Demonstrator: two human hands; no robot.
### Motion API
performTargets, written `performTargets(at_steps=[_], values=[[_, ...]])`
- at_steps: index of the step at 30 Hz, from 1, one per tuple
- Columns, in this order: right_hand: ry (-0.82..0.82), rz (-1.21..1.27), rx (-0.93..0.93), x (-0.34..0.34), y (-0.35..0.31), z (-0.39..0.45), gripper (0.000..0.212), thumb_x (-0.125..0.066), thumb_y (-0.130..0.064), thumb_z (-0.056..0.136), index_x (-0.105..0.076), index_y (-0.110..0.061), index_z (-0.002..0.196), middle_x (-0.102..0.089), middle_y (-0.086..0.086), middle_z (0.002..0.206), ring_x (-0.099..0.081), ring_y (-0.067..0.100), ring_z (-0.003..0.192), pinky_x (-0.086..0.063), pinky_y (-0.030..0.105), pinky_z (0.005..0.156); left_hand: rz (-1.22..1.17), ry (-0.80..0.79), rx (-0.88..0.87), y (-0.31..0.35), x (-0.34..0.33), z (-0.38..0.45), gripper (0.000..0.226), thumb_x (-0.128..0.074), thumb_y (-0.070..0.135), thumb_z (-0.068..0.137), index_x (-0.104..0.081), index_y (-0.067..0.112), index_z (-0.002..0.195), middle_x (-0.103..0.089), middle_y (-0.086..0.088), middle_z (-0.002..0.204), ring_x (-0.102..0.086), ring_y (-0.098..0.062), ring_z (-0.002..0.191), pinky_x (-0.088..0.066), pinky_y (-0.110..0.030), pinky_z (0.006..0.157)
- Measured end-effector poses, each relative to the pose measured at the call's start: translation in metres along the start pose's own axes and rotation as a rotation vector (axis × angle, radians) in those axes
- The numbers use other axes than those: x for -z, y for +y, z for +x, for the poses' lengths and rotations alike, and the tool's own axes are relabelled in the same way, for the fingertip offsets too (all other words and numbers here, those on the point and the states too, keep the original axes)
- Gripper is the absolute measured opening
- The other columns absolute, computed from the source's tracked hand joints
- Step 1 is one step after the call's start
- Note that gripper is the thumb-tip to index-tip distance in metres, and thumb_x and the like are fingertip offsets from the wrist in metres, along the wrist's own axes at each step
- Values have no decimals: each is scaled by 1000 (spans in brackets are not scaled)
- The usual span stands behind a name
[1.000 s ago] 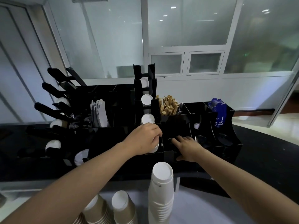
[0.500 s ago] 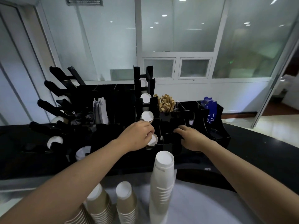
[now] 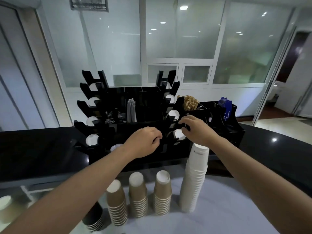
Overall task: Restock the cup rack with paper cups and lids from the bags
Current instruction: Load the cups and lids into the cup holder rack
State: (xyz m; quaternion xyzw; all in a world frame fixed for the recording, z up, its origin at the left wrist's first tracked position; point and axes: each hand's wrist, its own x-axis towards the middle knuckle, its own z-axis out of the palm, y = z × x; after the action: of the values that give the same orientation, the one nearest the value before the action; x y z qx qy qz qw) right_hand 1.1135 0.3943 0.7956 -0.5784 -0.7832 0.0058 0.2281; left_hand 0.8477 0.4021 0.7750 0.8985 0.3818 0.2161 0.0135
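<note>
Reaching over the racked cup [image 3: 178, 133], the right grip [image 3: 194, 129] curls, hold unclear.

The right hand [image 3: 195, 130] covers part of the lowest white cup [image 3: 178, 133] in the cup rack [image 3: 145, 130]. The left hand [image 3: 143, 142] has curled fingers; whether they hold anything cannot be seen. The black cup stack [image 3: 93, 218] is half hidden by the left arm.

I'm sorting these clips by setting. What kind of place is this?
Likely an office or lobby coffee station: a black cup rack, stacks of paper cups on the counter, glass partition walls behind.
</note>
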Motion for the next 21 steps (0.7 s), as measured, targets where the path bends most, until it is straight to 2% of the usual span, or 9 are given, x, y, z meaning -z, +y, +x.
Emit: performTargets(at_steps=[1, 5, 8, 10, 13, 16, 18, 19, 21], values=[[5, 9, 14, -6, -15, -4, 33, -54, -25, 100, -59, -22, 132, -49, -6, 142, -58, 12, 101, -43, 24, 88, -16, -6, 9, -5, 5, -13, 26, -46, 27, 103, -65, 23, 121, -63, 10, 120, -56, -10, 110, -50, -34, 95], [-17, 50, 64, -44, -71, -27, 32, -55, -27, 100, -60, -23, 131, -50, -6, 142, -59, 16, 115, -52, 33, 94, -58, -26, 38, -20, 13, -67, 28, -46, 27, 104, -63, 23, 125, -62, 10, 123, -55, -9, 113, -47, -27, 94], [-39, 70, 100, -84, -108, -52, 34, -58, -24, 99, -62, -19, 131, -53, -4, 140, -59, 17, 117, -50, 31, 97, -77, -27, 51, -29, 4, -109, 27, -49, 26, 103, -65, 21, 124, -63, 8, 122, -55, -9, 111, -47, -27, 93], [-72, 89, 120, -113, -125, -70, 33, -60, -22, 98, -63, -17, 130, -55, -3, 139, -59, 17, 116, -49, 28, 95, -82, -20, 63, -35, -7, -136, 25, -50, 25, 101, -66, 20, 120, -65, 7, 118, -57, -11, 106, -50, -33, 90], [-148, 112, 128, -155, -141, -94, 30, -58, -25, 97, -64, -21, 126, -57, -6, 136, -60, 16, 111, -48, 26, 90, -61, -13, 82, -42, -25, -176, 23, -50, 27, 99, -66, 23, 115, -65, 10, 113, -57, -9, 103, -50, -34, 89], [-222, 105, 186, -187, -151, -116, 22, -57, -23, 94, -66, -14, 111, -65, 2, 120, -64, 26, 102, -53, 41, 82, -84, -48, 121, -42, -41, -210, 26, -47, 29, 98, -68, 21, 110, -66, 8, 109, -57, -11, 102, -49, -31, 88], [-273, 144, 226, -205, -155, -130, 20, -58, -22, 92, -67, -14, 108, -67, 5, 110, -66, 29, 93, -54, 43, 75, -81, -83, 158, -41, -50, -230, 32, -40, 33, 96, -67, 19, 107, -66, 5, 106, -57, -14, 99, -49, -33, 85], [-307, 172, 234, -213, -158, -135, 21, -56, -23, 92, -66, -16, 109, -67, 4, 110, -65, 28, 93, -54, 42, 75, -84, -97, 181, -42, -55, -239, 32, -40, 33, 95, -67, 19, 105, -66, 5, 105, -58, -15, 98, -49, -34, 83], [-387, 201, 239, -233, -159, -143, 28, -53, -29, 93, -64, -21, 118, -65, 0, 119, -62, 22, 105, -53, 39, 86, -88, -131, 216, -44, -66, -256, 24, -44, 28, 96, -65, 20, 104, -65, 5, 104, -57, -15, 96, -48, -32, 81]])
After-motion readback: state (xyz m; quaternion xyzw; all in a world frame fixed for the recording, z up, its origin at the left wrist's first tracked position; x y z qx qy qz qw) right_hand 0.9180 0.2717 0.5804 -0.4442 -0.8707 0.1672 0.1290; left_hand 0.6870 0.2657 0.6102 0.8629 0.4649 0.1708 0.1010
